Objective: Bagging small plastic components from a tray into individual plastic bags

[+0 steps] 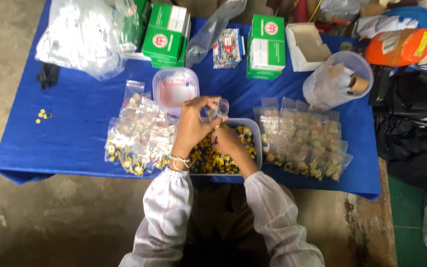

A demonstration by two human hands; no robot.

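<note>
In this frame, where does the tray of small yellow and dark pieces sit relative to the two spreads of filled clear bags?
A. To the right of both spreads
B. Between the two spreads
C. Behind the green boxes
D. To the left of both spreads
B: the tray of small pieces lies on the blue cloth under the hands, with one spread of bags on its left and the other spread on its right.

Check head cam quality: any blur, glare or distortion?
Head view: soft, even light, no hard shadows. Overall slightly soft; the left hand and the small clear bag it holds are a little blurred. Mild glare on the plastic bags top left. Wide-angle bowing shows along the blue cloth edges. Small parts in the tray are not resolved.
</note>
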